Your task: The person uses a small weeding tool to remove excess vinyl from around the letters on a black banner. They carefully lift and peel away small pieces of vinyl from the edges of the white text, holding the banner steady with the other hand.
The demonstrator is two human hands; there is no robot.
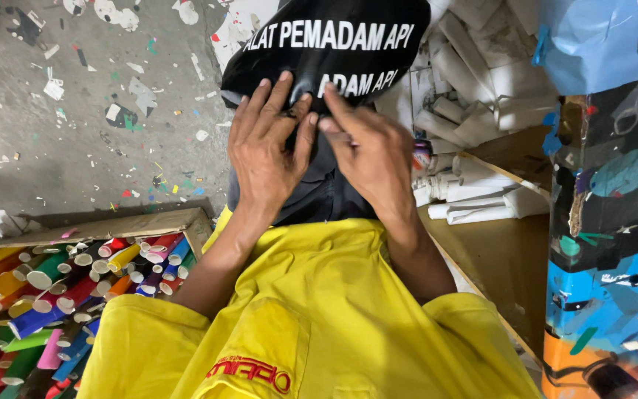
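Note:
A black vinyl sheet (334, 41) with white cut lettering curves over my lap at the top centre. My left hand (266, 151) lies flat on its lower edge, fingers spread and pressing down. My right hand (369, 151) sits beside it, thumb and forefinger pinched at the same edge of the sheet, where the two hands meet. Both forearms come up from my yellow shirt (319, 310). Dark trousers show under the hands.
A wooden box (112, 225) of many coloured vinyl rolls (60, 295) stands at lower left. White paper rolls (474, 96) pile up at upper right. A paint-splashed panel (614, 236) stands along the right. The grey floor (75, 133) is littered with vinyl scraps.

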